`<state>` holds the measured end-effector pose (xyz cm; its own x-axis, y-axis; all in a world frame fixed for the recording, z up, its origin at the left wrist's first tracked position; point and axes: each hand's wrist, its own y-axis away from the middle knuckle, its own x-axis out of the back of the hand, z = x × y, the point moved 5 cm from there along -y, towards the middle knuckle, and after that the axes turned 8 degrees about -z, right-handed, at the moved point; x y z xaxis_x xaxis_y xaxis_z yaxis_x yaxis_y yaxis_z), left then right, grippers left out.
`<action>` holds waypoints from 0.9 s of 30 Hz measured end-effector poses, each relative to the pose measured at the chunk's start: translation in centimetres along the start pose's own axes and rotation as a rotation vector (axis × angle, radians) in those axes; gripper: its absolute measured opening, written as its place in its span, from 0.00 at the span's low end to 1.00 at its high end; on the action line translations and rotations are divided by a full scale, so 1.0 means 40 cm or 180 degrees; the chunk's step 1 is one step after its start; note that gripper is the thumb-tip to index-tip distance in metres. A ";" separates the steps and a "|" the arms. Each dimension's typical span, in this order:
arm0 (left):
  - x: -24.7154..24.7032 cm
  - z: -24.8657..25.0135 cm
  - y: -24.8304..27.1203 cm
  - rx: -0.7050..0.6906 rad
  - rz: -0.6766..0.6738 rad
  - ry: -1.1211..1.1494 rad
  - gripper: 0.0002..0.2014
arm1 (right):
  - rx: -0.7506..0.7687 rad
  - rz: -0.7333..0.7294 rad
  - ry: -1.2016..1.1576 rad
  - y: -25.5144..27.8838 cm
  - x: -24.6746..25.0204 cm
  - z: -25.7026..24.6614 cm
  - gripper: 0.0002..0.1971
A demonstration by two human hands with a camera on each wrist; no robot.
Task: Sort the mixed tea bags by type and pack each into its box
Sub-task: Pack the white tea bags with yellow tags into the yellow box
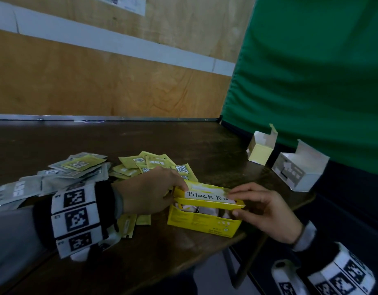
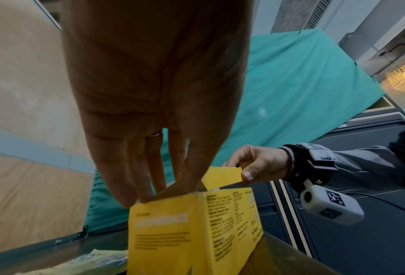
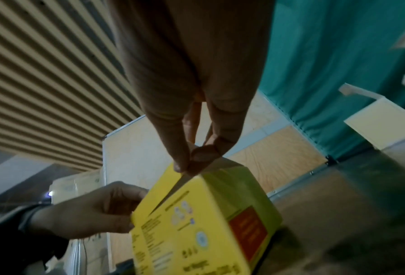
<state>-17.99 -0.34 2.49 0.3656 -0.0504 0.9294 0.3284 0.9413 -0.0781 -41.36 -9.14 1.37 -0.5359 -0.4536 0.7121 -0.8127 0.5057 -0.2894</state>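
A yellow tea box (image 1: 203, 220) (image 2: 191, 234) (image 3: 196, 219) stands near the table's front edge, its lid (image 1: 207, 195) labelled "Black Tea" partly lowered over white tea bags (image 1: 203, 210) inside. My left hand (image 1: 149, 191) (image 2: 154, 104) holds the lid's left end with its fingertips. My right hand (image 1: 262, 206) (image 3: 191, 104) pinches the lid's right end between thumb and fingers. Behind the left hand lie a heap of yellow-green sachets (image 1: 154, 165) and a heap of grey sachets (image 1: 62, 177).
Two open boxes stand at the table's right edge: a pale yellow one (image 1: 261, 150) and a white one (image 1: 298, 167). A green cloth (image 1: 311, 71) hangs behind them. Loose yellow sachets (image 1: 132, 223) lie under my left wrist. A wooden wall panel (image 1: 98, 81) backs the dark table (image 1: 183, 135).
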 end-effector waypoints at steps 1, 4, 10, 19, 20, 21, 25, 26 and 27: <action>-0.001 -0.001 0.000 0.0001 -0.0004 -0.0007 0.16 | -0.0029 0.0065 -0.0286 0.000 0.000 0.004 0.24; 0.001 0.006 0.002 0.0023 -0.0017 -0.0048 0.16 | -0.0039 0.0259 -0.0897 0.005 -0.001 0.011 0.26; 0.006 0.025 0.003 0.0021 -0.0170 -0.0100 0.17 | 0.0062 0.0384 -0.0282 0.020 -0.005 0.013 0.21; -0.028 0.071 0.013 -0.0019 -0.0830 -0.0251 0.21 | 0.0099 0.0150 0.1649 0.013 -0.005 -0.013 0.29; -0.033 0.067 0.009 -0.0064 -0.0813 -0.0304 0.21 | -0.0050 -0.0091 0.1816 0.003 -0.012 -0.010 0.37; -0.038 0.062 0.006 -0.0116 -0.0761 -0.0349 0.21 | -0.0277 -0.0438 0.1889 -0.009 -0.022 -0.004 0.45; -0.059 0.002 -0.025 -0.0003 -0.0616 -0.0394 0.24 | -0.0556 -0.1563 0.2265 -0.066 -0.066 0.029 0.49; -0.062 -0.018 -0.036 0.0040 -0.0617 -0.0397 0.24 | -0.0563 -0.1638 0.2449 -0.077 -0.071 0.037 0.46; -0.062 -0.035 -0.043 0.0118 -0.0637 -0.0370 0.24 | -0.0617 -0.1686 0.2627 -0.085 -0.070 0.044 0.43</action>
<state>-18.24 -2.31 -0.17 0.1928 -0.2006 0.9605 0.3512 0.9281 0.1234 -37.49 -10.91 -0.78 0.2710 -0.0407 0.9617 -0.8101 0.5300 0.2507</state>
